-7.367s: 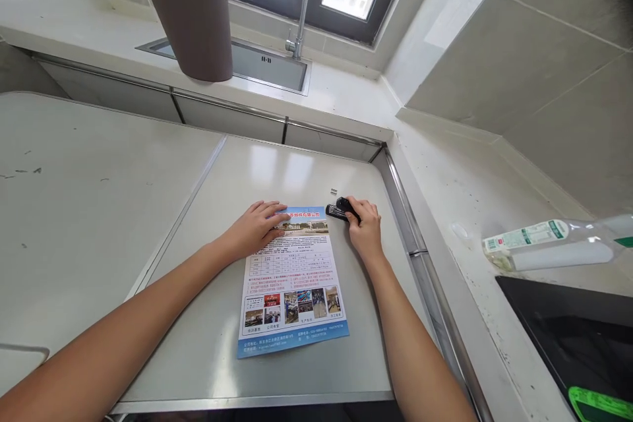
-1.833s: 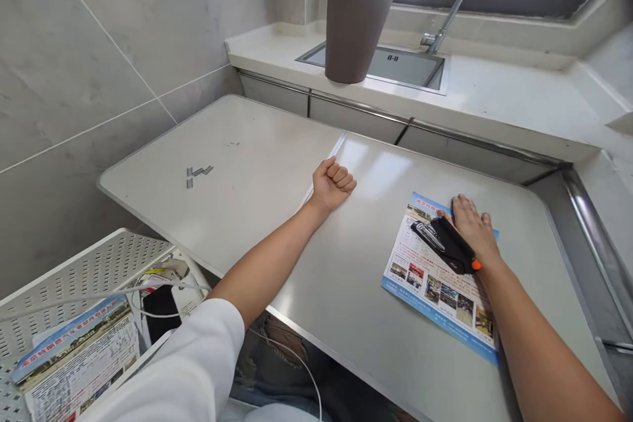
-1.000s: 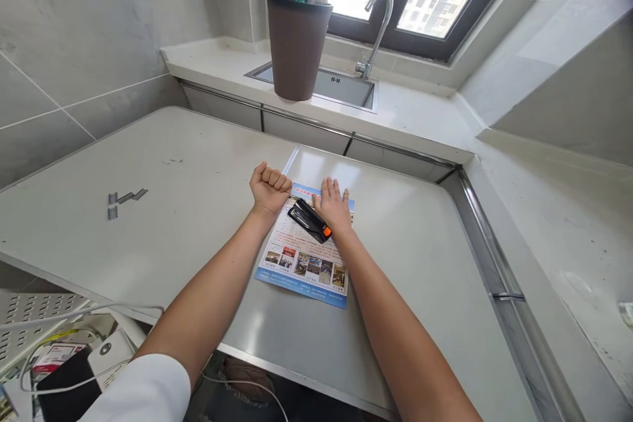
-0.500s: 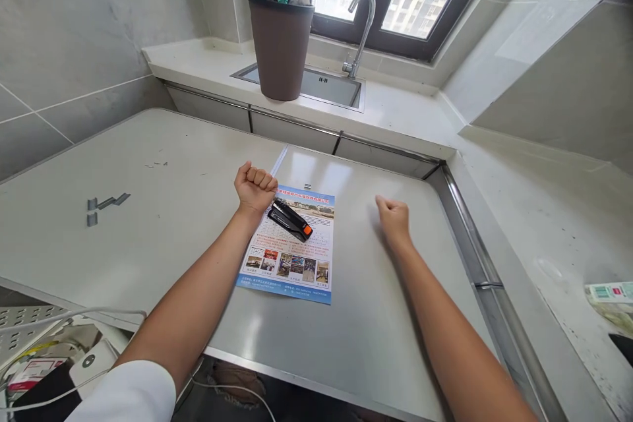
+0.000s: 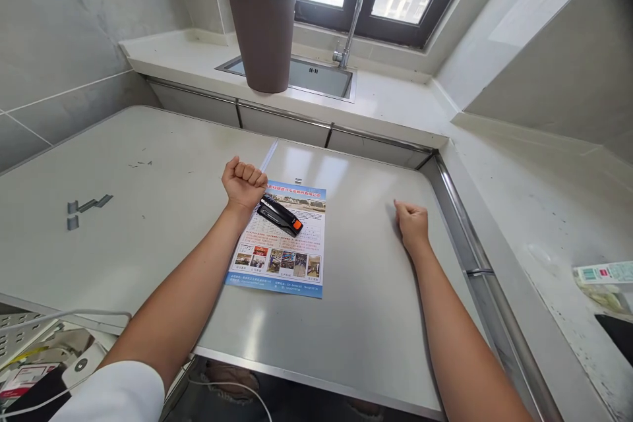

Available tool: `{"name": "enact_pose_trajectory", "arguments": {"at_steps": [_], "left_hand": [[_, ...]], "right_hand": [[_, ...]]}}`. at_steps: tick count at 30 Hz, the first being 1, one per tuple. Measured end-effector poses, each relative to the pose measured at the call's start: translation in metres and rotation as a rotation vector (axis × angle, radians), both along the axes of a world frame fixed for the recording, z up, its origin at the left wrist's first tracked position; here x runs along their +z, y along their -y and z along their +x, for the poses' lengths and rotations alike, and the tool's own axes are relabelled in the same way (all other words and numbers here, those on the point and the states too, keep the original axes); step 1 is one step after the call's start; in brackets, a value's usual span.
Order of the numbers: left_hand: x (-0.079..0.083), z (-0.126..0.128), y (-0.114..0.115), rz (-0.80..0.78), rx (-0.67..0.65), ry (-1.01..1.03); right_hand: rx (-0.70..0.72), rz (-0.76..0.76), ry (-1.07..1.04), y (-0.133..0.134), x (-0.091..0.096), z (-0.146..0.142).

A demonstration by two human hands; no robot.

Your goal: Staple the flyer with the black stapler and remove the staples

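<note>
A printed flyer [image 5: 284, 257] with a blue border lies flat on the steel table [image 5: 356, 316]. A black stapler [image 5: 279, 215] with an orange end rests on the flyer's upper part. My left hand [image 5: 243, 183] is a closed fist resting at the flyer's top left corner, just beside the stapler. My right hand [image 5: 412, 223] is loosely curled into a fist on the bare table to the right of the flyer, well apart from it. Neither fist shows anything inside.
Strips of staples [image 5: 84, 208] lie on the white table at left. A brown bin [image 5: 262, 23] stands by the sink [image 5: 301, 76] and tap [image 5: 349, 10]. A small staple piece [image 5: 298, 180] lies above the flyer. Cables and a perforated rack [image 5: 34, 349] sit at lower left. A metal rail [image 5: 475, 257] borders the table on the right.
My right hand has left the stapler and flyer, moved right onto the bare table and curled shut. The stapler stays on the flyer. My left fist stays by the corner.
</note>
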State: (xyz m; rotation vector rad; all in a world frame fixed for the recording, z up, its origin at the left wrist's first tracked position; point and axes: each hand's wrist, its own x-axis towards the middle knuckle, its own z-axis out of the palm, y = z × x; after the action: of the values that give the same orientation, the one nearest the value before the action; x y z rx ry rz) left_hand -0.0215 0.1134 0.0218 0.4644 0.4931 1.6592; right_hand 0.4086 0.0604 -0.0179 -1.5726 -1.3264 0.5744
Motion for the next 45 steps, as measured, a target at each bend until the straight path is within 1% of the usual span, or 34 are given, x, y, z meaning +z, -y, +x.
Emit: {"name": "enact_pose_trajectory", "arguments": {"at_steps": [3, 5, 6, 7, 9, 10, 11, 12, 13, 15, 16, 18, 21, 24, 27, 30, 32, 34, 36, 38, 39, 41, 43, 45], "left_hand": [[0.0, 0.0, 0.0, -0.024, -0.012, 0.03], [0.0, 0.001, 0.0, -0.052, -0.012, 0.063], [0.001, 0.001, 0.0, -0.062, -0.013, 0.084], [0.001, 0.002, 0.001, -0.066, -0.018, 0.108], [0.002, 0.003, 0.001, -0.056, -0.042, 0.158], [0.003, 0.003, 0.001, -0.049, -0.06, 0.177], [0.003, 0.004, 0.002, -0.043, -0.079, 0.188], [0.004, 0.005, 0.002, -0.039, -0.095, 0.192], [0.005, 0.005, 0.002, -0.038, -0.109, 0.19], [0.006, 0.007, 0.004, -0.044, -0.13, 0.17], [0.007, 0.009, 0.005, -0.054, -0.141, 0.156], [0.008, 0.012, 0.006, -0.085, -0.174, 0.121], [0.006, 0.017, 0.008, -0.093, -0.28, 0.033], [0.0, 0.024, 0.009, -0.04, -0.426, -0.129], [-0.009, 0.032, 0.013, 0.123, -0.555, -0.38], [-0.015, 0.041, 0.018, 0.329, -0.63, -0.716], [-0.017, 0.048, 0.022, 0.41, -0.62, -0.983], [-0.018, 0.055, 0.025, 0.485, -0.543, -1.23], [-0.019, 0.061, 0.027, 0.587, -0.44, -1.423], [-0.019, 0.065, 0.028, 0.692, -0.359, -1.56], [-0.019, 0.066, 0.029, 0.737, -0.335, -1.607], [-0.017, 0.066, 0.03, 0.81, -0.33, -1.648], [-0.014, 0.065, 0.032, 0.862, -0.357, -1.633], [-0.01, 0.063, 0.034, 0.888, -0.406, -1.61]], "right_hand": [[0.021, -0.057, 0.298, 0.003, 0.001, -0.014], [0.031, -0.131, 0.401, 0.006, 0.008, -0.031], [0.026, -0.157, 0.43, 0.009, 0.012, -0.044], [0.029, -0.159, 0.408, 0.012, 0.018, -0.058], [0.085, -0.101, 0.329, 0.019, 0.029, -0.095], [0.191, -0.036, 0.262, 0.024, 0.035, -0.116], [0.338, 0.022, 0.223, 0.028, 0.039, -0.137], [0.477, 0.069, 0.217, 0.032, 0.042, -0.158], [0.579, 0.095, 0.237, 0.034, 0.043, -0.177], [0.687, 0.092, 0.301, 0.036, 0.042, -0.208], [0.706, 0.073, 0.338, 0.036, 0.04, -0.219], [0.709, 0.028, 0.414, 0.034, 0.034, -0.23], [0.707, 0.001, 0.479, 0.034, 0.027, -0.222], [0.703, -0.001, 0.47, 0.041, 0.026, -0.196], [0.699, -0.046, 0.47, 0.047, 0.028, -0.162], [0.717, -0.09, 0.473, 0.051, 0.031, -0.129], [0.727, -0.087, 0.476, 0.054, 0.031, -0.113], [0.721, -0.056, 0.485, 0.057, 0.028, -0.104], [0.717, -0.005, 0.488, 0.059, 0.025, -0.1], [0.716, 0.067, 0.475, 0.061, 0.021, -0.098], [0.707, 0.108, 0.46, 0.061, 0.02, -0.096], [0.659, 0.19, 0.43, 0.059, 0.019, -0.092], [0.576, 0.246, 0.419, 0.056, 0.019, -0.086], [0.495, 0.266, 0.423, 0.053, 0.019, -0.081]]}}
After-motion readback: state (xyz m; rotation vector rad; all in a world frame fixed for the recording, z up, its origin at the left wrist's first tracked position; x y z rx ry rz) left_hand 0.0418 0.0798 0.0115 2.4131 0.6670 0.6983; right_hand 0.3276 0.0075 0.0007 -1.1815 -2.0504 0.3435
